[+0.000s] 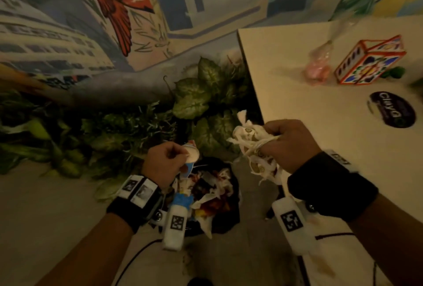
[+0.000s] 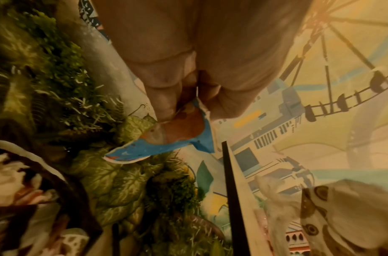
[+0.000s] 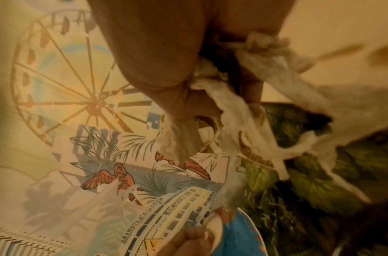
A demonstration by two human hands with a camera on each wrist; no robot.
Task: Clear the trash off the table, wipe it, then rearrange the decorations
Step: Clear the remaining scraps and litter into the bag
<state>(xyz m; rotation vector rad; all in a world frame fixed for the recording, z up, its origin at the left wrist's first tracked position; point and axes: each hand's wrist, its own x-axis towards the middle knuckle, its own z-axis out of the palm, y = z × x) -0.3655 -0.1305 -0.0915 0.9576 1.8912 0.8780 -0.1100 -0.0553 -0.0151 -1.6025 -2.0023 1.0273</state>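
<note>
Head cam: you're mid trash-clearing, left hand [image 1: 166, 162] fingers pinching a blue paper cup [image 1: 191, 159], right hand [image 1: 290, 143] clutching crumpled napkins [image 1: 254, 148], both over the bin [image 1: 212, 196]. Next imo: just let go w/ both so it drops in, then back to the bench [image 1: 320, 111].

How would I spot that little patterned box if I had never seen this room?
Start at the pale table on the right, then look to its far end. The patterned box stands there, between a pink plastic bag and a bit of greenery. Its orange edging and colourful flower panels set it apart.
</note>
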